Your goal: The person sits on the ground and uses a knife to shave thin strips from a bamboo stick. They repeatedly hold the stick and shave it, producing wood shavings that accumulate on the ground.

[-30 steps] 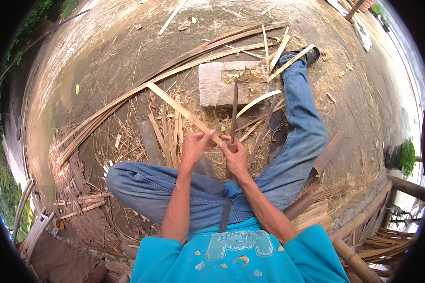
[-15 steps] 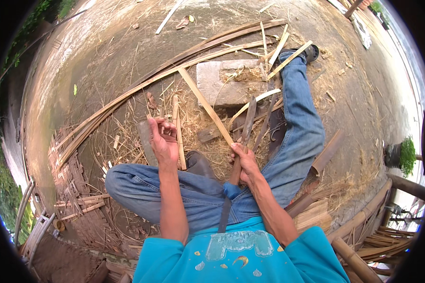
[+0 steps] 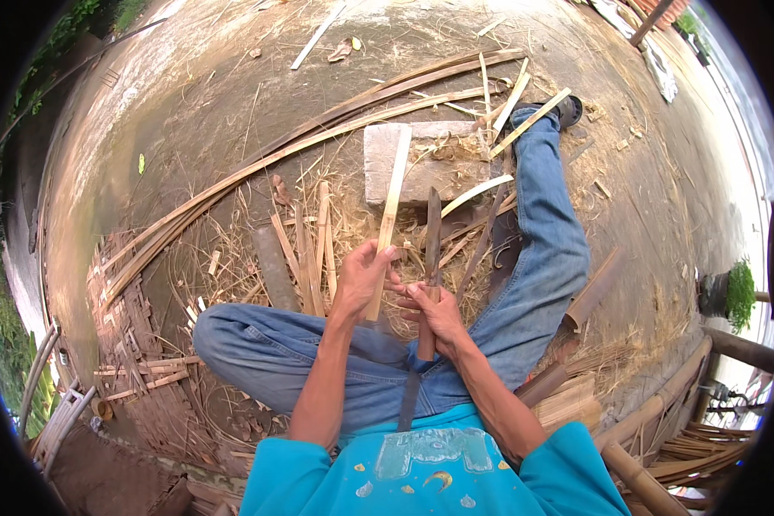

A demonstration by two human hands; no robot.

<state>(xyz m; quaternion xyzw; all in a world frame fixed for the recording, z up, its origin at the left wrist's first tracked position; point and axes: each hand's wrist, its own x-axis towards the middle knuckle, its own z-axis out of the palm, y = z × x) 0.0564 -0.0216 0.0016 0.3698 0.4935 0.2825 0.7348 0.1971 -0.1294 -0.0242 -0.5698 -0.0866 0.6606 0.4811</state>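
My left hand point(image 3: 359, 282) is closed around a flat pale bamboo strip point(image 3: 394, 189), which points up and away from me. My right hand point(image 3: 439, 316) grips a long knife by its wooden handle point(image 3: 426, 337); the dark blade point(image 3: 433, 228) stands pointing away from my body. The fingertips of both hands nearly meet between strip and knife, and whether they touch I cannot tell. Beyond the hands sits a pale rectangular block point(image 3: 383, 176) with shavings on top. Left of my left hand, several short bamboo strips point(image 3: 323, 232) lie together on the ground.
Long bamboo strips point(image 3: 301, 138) stretch from far right to near left. Pale slats point(image 3: 529, 120) rest by my outstretched right leg point(image 3: 550, 189). Curly shavings point(image 3: 236, 224) litter the ground. A bamboo pole rail point(image 3: 658, 391) and a green plant point(image 3: 739, 288) are at right.
The bamboo strip has passed from my right hand to my left, which was raised with nothing visible in it and has moved right. My right hand keeps the knife, its blade now more upright.
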